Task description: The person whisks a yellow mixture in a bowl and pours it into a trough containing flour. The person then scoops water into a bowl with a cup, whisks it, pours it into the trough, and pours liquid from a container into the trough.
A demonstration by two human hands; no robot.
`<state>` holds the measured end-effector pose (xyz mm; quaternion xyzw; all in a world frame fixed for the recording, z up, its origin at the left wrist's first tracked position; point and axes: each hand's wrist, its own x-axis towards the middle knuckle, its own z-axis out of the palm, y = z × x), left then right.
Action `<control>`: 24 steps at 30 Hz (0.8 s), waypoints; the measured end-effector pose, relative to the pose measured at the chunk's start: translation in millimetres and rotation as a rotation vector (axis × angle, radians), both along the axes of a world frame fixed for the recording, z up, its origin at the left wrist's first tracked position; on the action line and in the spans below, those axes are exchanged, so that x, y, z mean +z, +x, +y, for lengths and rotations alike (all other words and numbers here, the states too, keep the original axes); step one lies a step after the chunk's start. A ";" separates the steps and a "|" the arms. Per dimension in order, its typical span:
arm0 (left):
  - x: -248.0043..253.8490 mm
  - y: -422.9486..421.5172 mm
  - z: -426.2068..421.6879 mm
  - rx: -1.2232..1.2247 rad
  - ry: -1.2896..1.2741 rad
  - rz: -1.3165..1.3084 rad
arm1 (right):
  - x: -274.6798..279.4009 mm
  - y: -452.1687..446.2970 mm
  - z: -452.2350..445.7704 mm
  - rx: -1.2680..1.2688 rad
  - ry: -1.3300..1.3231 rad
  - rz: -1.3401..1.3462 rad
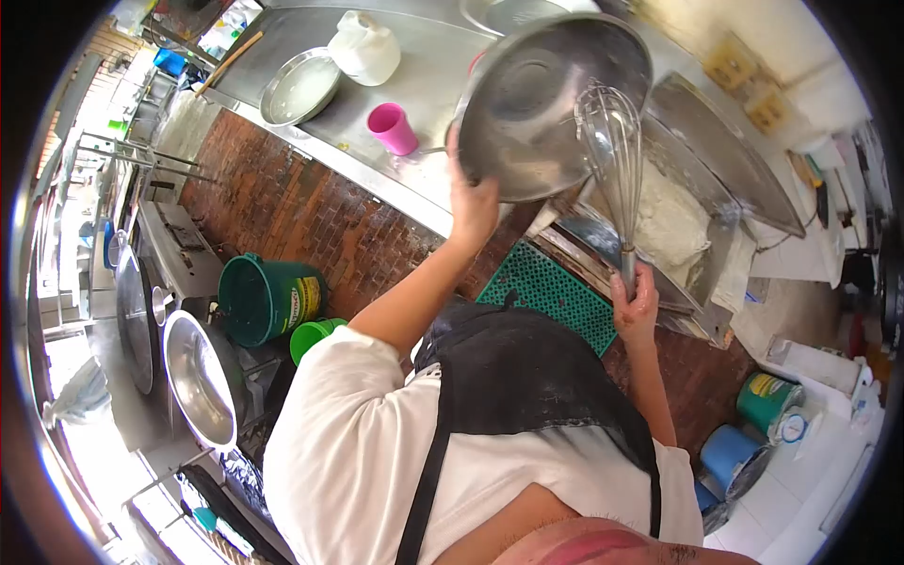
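My left hand [474, 202] grips the rim of a large metal bowl [527, 141], which is tipped so that its inside faces me. My right hand [636, 299] is closed around the handle of a balloon whisk [617, 155], held upright with its wires in front of the bowl's right side. A pink cup [393, 129] stands on the steel counter [428, 80] left of the bowl. Behind the whisk, a metal bin [730, 221] holds a pale, dough-like mass [669, 226]. The hand skin looks wet or smeared on the right.
A shallow metal bowl [301, 87] and a white jug [364, 49] stand on the counter. Green buckets [259, 299] and a large metal basin [201, 381] are at left. A green perforated mat [546, 292] lies on the brick floor [273, 202]. More buckets [767, 400] stand at right.
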<state>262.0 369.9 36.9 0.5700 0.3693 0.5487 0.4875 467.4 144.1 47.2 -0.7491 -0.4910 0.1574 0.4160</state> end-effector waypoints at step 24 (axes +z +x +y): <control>-120.4 -563.9 594.4 0.668 -0.661 -0.516 | 9.9 -256.7 304.8 0.264 -0.264 0.056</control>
